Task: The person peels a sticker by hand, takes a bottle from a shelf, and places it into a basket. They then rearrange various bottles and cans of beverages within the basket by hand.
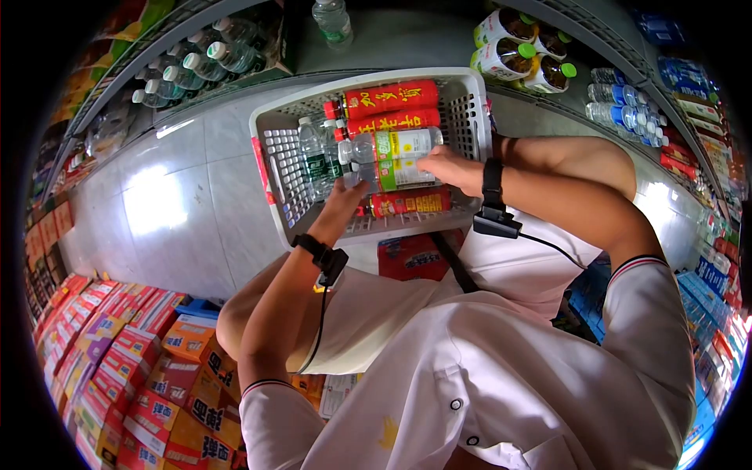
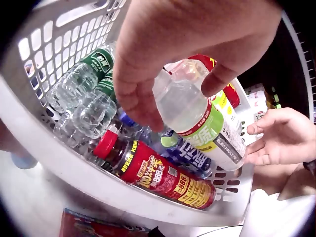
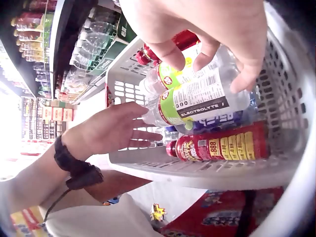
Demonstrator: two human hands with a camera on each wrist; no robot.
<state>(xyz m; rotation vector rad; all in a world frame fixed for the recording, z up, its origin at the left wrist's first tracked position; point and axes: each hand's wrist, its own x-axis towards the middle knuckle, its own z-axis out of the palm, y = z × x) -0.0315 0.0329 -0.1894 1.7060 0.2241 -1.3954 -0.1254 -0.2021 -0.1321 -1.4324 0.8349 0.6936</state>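
Observation:
A grey plastic basket (image 1: 368,76) sits in front of the person, holding several drink bottles. My left hand (image 1: 345,200) grips the neck end of a clear electrolyte drink bottle (image 3: 197,101) with a green and white label; that hand hides the cap. Over the base end of this bottle is my right hand (image 1: 456,169), its fingers spread loosely. A similar bottle (image 1: 403,142) lies alongside. Below them are a blue-labelled bottle (image 2: 195,155) and a red-labelled bottle (image 2: 168,175) by the near wall. Red bottles (image 1: 392,98) lie along the far side, and green-labelled water bottles (image 1: 315,160) at the left end.
Beyond the basket a low shelf carries water bottles (image 1: 207,64), a lone bottle (image 1: 334,23) and a pack of green-capped dark drinks (image 1: 521,51). Stacked boxes (image 1: 117,352) line the lower left. Tiled floor (image 1: 188,211) shows left of the basket.

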